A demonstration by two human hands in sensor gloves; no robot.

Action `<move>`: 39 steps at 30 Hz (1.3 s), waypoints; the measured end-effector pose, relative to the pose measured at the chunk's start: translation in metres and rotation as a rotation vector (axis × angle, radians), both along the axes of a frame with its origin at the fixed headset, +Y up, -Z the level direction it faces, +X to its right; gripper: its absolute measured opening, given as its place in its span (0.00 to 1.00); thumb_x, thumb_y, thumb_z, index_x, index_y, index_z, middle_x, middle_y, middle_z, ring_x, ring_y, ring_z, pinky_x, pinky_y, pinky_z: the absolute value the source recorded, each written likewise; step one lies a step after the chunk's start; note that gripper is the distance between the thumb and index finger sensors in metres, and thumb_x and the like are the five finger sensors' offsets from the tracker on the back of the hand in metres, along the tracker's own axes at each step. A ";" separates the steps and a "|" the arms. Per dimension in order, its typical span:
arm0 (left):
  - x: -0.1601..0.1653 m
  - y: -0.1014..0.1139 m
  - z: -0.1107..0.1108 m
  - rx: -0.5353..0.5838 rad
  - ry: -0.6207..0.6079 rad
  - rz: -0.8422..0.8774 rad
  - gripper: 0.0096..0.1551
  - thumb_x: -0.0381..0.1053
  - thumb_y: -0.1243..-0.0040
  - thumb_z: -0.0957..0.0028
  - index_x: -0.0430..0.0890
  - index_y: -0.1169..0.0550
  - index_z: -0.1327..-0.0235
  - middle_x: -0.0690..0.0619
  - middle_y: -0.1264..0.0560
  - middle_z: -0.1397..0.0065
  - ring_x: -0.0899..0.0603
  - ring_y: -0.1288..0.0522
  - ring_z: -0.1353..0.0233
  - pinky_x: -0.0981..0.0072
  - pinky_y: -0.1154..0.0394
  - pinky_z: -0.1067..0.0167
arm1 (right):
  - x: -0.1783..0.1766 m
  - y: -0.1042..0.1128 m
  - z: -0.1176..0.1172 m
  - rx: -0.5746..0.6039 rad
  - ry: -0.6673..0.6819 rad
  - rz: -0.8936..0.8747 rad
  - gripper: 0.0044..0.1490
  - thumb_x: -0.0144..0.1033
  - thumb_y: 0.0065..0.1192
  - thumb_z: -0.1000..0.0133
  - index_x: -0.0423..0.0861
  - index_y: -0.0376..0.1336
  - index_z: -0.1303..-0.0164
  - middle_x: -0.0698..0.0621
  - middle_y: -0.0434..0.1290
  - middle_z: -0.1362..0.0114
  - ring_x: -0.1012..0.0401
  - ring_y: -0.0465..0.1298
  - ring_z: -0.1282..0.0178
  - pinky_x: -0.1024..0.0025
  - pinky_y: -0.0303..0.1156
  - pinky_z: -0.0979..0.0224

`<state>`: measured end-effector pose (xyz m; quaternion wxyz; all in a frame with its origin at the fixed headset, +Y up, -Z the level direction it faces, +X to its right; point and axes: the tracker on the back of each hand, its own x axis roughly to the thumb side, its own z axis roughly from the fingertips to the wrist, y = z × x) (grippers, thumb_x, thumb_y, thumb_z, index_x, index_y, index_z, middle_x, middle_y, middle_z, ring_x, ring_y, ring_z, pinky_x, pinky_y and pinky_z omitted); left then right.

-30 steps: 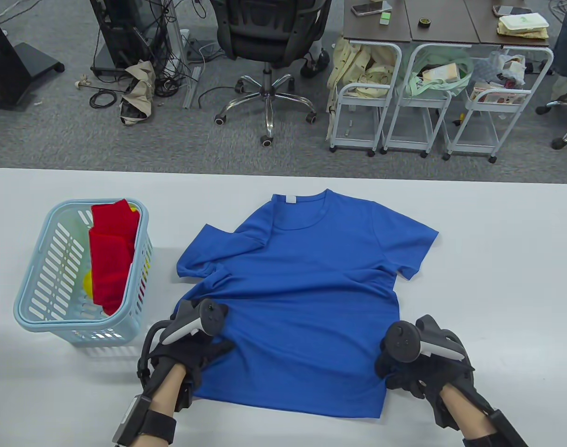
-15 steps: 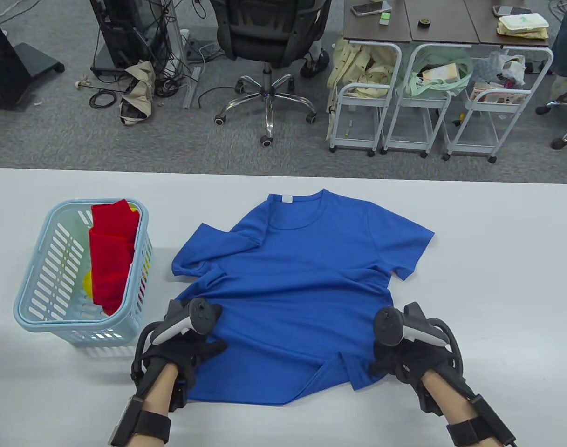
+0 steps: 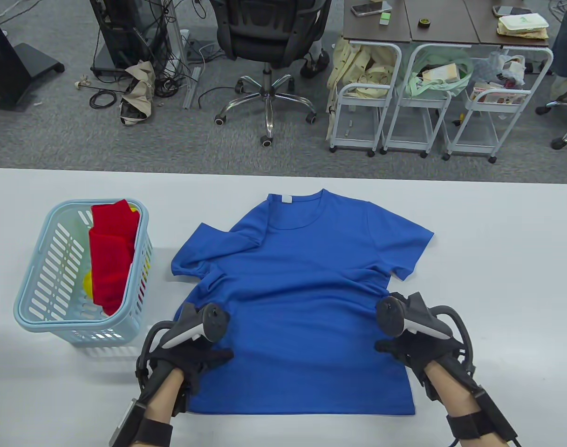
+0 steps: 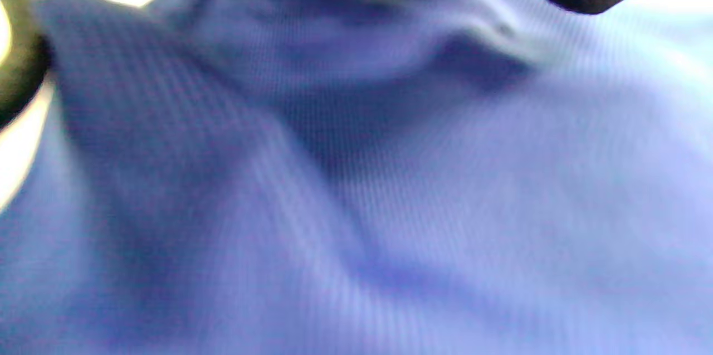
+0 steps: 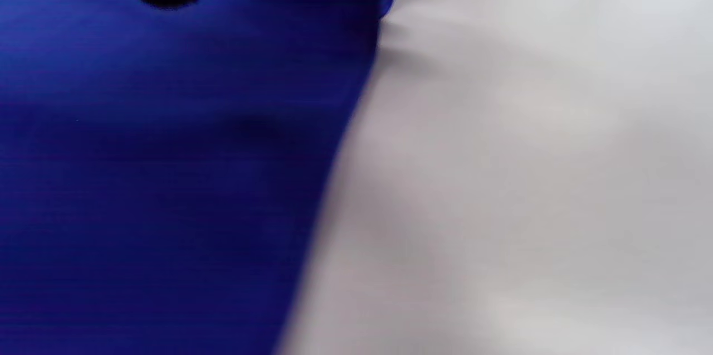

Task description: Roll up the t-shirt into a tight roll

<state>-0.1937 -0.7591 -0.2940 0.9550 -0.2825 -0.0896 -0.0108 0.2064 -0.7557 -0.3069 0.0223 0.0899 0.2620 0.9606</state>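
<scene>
**Two hands on a flat blue shirt**

Across the white table (image 3: pixel 497 242) I saw the blue t-shirt (image 3: pixel 302 288) spread flat, collar away from me, hem near my edge, one sleeve creased on the left. At its left stood a light blue basket (image 3: pixel 36 298) holding red cloth (image 3: pixel 111 260). My left hand (image 3: pixel 194 358) rested on the shirt's lower left side, fingers relaxed and lying out over the fabric, grasping nothing I could see. My right hand (image 3: pixel 413 349) sat at the right side seam; whether it pinched the cloth I could not tell.
</scene>
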 end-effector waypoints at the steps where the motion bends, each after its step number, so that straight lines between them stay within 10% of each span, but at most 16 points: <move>1: 0.002 0.005 0.001 0.067 -0.009 0.002 0.44 0.70 0.55 0.45 0.59 0.45 0.15 0.45 0.48 0.09 0.35 0.43 0.14 0.38 0.46 0.21 | 0.000 -0.010 -0.002 -0.032 -0.028 -0.011 0.58 0.61 0.48 0.39 0.47 0.26 0.14 0.39 0.25 0.13 0.38 0.37 0.14 0.38 0.42 0.20; 5: 0.000 0.004 0.005 0.084 -0.013 0.013 0.43 0.70 0.54 0.45 0.59 0.44 0.15 0.47 0.46 0.09 0.37 0.41 0.14 0.37 0.45 0.21 | 0.015 -0.028 -0.003 -0.056 -0.061 0.234 0.67 0.69 0.42 0.46 0.44 0.18 0.20 0.37 0.22 0.16 0.36 0.35 0.15 0.37 0.43 0.21; 12: 0.009 -0.008 0.002 0.019 -0.049 0.049 0.45 0.71 0.55 0.45 0.60 0.50 0.15 0.48 0.55 0.08 0.36 0.52 0.12 0.35 0.48 0.21 | 0.039 -0.003 -0.001 -0.084 -0.139 0.380 0.82 0.60 0.77 0.59 0.45 0.26 0.16 0.35 0.28 0.15 0.33 0.37 0.15 0.34 0.43 0.22; 20: 0.025 0.013 0.007 0.171 -0.085 -0.030 0.41 0.69 0.56 0.44 0.58 0.41 0.15 0.47 0.40 0.11 0.38 0.37 0.16 0.40 0.40 0.22 | -0.011 -0.015 0.001 -0.096 -0.065 0.041 0.51 0.57 0.34 0.37 0.49 0.19 0.18 0.42 0.19 0.16 0.39 0.24 0.15 0.38 0.35 0.19; 25: 0.020 0.037 -0.005 0.227 0.015 -0.033 0.41 0.68 0.60 0.41 0.57 0.44 0.13 0.45 0.46 0.08 0.35 0.41 0.14 0.38 0.40 0.22 | 0.008 -0.032 0.006 -0.188 -0.104 0.060 0.64 0.67 0.44 0.44 0.48 0.17 0.21 0.42 0.17 0.18 0.40 0.22 0.17 0.39 0.32 0.20; 31: 0.029 0.037 -0.065 0.100 0.100 -0.059 0.39 0.64 0.66 0.38 0.56 0.49 0.13 0.47 0.51 0.08 0.34 0.47 0.12 0.36 0.43 0.22 | 0.036 -0.023 0.016 -0.185 -0.201 0.052 0.69 0.63 0.61 0.49 0.50 0.24 0.18 0.43 0.23 0.16 0.40 0.28 0.15 0.38 0.38 0.20; 39: 0.017 -0.015 -0.153 -0.064 0.289 -0.123 0.46 0.70 0.78 0.43 0.52 0.67 0.17 0.42 0.65 0.11 0.31 0.62 0.13 0.31 0.57 0.22 | 0.040 -0.020 0.019 -0.175 -0.215 0.039 0.70 0.62 0.64 0.50 0.50 0.25 0.17 0.43 0.24 0.15 0.40 0.28 0.14 0.38 0.38 0.20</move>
